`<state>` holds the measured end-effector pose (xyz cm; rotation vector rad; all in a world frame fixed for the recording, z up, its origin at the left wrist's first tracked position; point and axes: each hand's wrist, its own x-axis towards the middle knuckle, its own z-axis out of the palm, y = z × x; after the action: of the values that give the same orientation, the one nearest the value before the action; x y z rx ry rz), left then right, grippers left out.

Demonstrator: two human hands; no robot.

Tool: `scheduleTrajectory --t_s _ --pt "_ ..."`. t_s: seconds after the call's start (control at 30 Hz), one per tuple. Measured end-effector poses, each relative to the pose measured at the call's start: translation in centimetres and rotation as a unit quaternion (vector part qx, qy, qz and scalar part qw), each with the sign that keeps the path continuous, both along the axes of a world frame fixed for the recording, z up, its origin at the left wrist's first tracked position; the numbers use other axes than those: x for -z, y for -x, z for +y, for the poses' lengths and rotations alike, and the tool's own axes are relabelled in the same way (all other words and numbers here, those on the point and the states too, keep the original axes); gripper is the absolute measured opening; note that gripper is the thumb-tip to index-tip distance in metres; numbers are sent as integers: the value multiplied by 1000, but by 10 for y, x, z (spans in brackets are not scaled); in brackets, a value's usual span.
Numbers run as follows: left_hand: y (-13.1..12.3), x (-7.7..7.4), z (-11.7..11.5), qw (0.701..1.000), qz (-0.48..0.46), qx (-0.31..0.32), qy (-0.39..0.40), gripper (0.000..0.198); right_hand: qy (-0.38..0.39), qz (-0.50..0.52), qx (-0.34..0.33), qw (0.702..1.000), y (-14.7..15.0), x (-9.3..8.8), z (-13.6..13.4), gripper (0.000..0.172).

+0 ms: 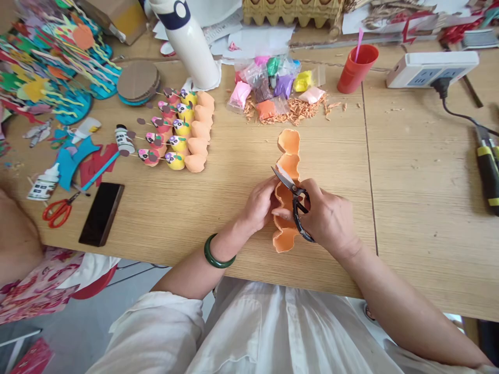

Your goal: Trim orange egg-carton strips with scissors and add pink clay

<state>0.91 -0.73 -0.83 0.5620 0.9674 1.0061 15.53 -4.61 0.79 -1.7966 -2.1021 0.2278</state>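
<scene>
Orange carton strip [289, 156] is held lengthwise on the tabletop [409, 208], near the front edge, and is gripped on its left side by the left hand [259, 205]. Black scissors [294, 200] are clasped in the right hand [327, 218], with the blades laid across the strip.

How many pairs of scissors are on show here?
2: black scissors in the right hand, at the orange strip; orange-handled scissors lying beside the phone. Others may hide in the clutter.
</scene>
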Motion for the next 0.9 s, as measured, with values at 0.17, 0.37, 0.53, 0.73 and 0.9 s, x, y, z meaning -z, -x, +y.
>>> scheduleTrajectory --t_s 0.17,0.37,0.53,0.73,0.9 --pt "3 2 -1 998 47 10 -26 35 -8 -16 5 1000 0 -1 -1 90" --pt "-1 -4 -3 999 22 14 -27 36 -32 7 -14 999 -1 -1 -5 81" --pt "-3 -4 1 997 -64 -3 34 33 14 93 -8 995 -6 -3 0 76" --pt "7 -4 12 989 -135 1 69 35 39 159 37 986 -11 -12 7 73" --pt "13 -9 15 990 -131 -44 35 39 76 166 38 982 -13 -14 9 71"
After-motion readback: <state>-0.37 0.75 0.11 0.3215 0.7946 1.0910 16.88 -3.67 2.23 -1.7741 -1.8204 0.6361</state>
